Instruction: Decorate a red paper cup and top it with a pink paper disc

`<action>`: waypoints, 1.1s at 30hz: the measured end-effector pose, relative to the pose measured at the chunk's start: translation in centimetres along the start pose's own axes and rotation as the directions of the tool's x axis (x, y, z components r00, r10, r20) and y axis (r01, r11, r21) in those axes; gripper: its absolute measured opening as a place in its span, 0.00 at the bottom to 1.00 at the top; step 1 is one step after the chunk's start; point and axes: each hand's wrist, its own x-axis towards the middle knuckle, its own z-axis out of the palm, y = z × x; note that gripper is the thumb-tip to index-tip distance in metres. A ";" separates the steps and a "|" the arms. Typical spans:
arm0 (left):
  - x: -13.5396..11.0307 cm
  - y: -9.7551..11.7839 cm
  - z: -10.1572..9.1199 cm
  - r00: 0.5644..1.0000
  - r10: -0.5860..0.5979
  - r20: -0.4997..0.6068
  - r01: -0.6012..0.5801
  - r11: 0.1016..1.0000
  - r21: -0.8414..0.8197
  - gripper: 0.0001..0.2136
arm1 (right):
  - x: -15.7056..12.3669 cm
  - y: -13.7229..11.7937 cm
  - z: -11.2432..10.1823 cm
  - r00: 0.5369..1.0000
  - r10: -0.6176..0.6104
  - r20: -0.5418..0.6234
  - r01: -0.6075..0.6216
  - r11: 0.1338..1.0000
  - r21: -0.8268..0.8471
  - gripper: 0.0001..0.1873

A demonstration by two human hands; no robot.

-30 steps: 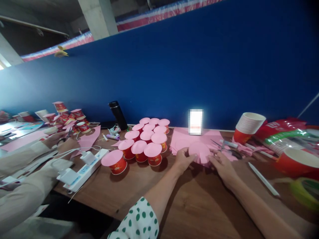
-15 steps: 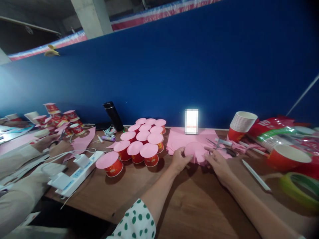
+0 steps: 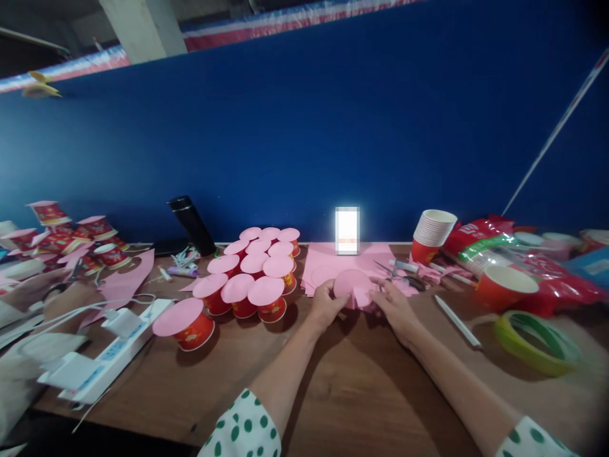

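Observation:
A round pink paper piece sits between my hands, just above the near edge of a stack of pink paper sheets. My left hand pinches its left edge between thumb and fingers. At its lower right, the fingers of my right hand close on a pink paper part; whether this belongs to the same piece I cannot tell. Scissors lie just beyond my right hand. To the left stand several upturned red paper cups, each topped with a pink paper disc.
Right of my hands are a stack of cups, a white pen, a single cup, green-yellow tape and red plastic packaging. Leftward are a power strip, a black flask and another person's sleeve.
The view has swung to the right, so the table items appear farther left. Both hands stay at the pink paper with little change in grip.

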 end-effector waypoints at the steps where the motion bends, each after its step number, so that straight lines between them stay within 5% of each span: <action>1: 0.0 0.0 0.0 1.000 0.001 -0.003 -0.001 1.000 0.000 0.15 | 0.0 0.0 0.0 1.000 0.003 -0.001 -0.003 1.000 0.003 0.33; 11: -0.1 -0.6 0.4 0.994 -0.110 0.008 0.110 0.982 -0.154 0.18 | 0.3 0.7 0.1 0.995 -0.004 0.098 0.001 1.000 0.029 0.31; 33: -0.4 -0.5 0.8 0.993 -0.108 0.038 0.114 0.959 -0.259 0.19 | 0.4 1.1 0.0 0.988 -0.133 0.080 0.142 0.982 -0.121 0.27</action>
